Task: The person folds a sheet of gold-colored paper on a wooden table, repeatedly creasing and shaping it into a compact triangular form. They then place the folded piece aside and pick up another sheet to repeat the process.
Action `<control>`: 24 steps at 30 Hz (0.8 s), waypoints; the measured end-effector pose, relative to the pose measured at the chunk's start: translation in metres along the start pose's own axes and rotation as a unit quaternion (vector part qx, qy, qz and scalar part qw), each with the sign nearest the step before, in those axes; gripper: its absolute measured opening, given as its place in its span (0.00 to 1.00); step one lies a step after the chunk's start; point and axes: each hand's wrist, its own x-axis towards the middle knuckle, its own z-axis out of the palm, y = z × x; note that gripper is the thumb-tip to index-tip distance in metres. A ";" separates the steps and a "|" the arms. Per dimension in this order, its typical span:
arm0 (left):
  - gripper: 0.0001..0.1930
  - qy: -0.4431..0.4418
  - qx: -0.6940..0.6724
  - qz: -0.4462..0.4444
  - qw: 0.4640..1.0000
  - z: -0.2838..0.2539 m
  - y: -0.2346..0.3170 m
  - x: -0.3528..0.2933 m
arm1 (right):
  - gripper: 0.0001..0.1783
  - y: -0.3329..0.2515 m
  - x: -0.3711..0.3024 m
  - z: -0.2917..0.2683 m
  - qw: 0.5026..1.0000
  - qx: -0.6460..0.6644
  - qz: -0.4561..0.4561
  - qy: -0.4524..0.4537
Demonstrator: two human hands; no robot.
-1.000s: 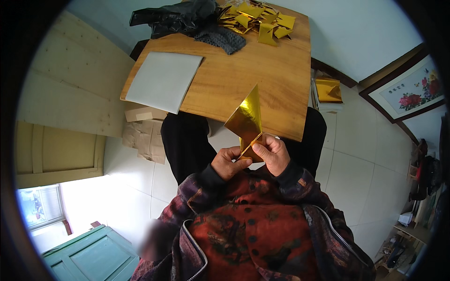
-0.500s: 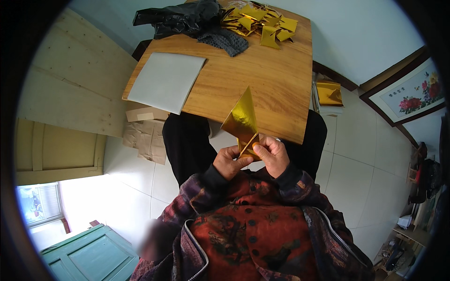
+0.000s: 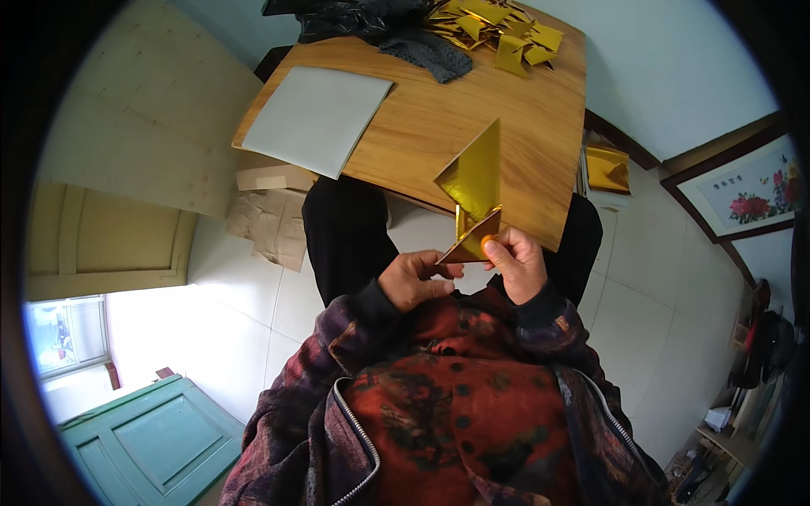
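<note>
Nearest you, your left hand (image 3: pixel 415 280) and your right hand (image 3: pixel 516 263) meet just above your lap, both pinched shut on the lower fold of a gold foil paper (image 3: pixel 474 190). It is shiny, creased into sharp triangles: a small folded wedge sits between your fingertips and a taller pointed flap stands up from it, in front of the near edge of the wooden table (image 3: pixel 506 143).

On the floor to your left, under the table's edge, flattened brown cardboard (image 3: pixel 268 221) lies beside a small tan box (image 3: pixel 274 178). On the table's left part a plain grey square sheet (image 3: pixel 316 118) lies flat. To the right of the table a low stand holds more gold sheets (image 3: pixel 607 169). At the far edge a heap of folded gold pieces (image 3: pixel 498 29) lies beside a dark knitted cloth (image 3: pixel 429 52) and a black plastic bag (image 3: pixel 346 15). Far right, a framed flower picture (image 3: pixel 747 198) leans against the wall.
</note>
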 end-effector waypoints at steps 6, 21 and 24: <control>0.06 0.024 0.029 0.040 0.999 0.007 0.001 -0.011 | 0.12 -0.005 -0.001 -0.003 0.998 0.057 0.004 -0.032; 0.10 0.153 0.176 0.211 0.949 0.028 0.014 -0.008 | 0.15 -0.012 -0.003 0.002 0.997 0.056 -0.018 -0.050; 0.10 0.153 0.122 0.208 0.958 0.030 0.010 -0.007 | 0.13 -0.011 -0.004 0.004 0.997 0.052 -0.021 -0.044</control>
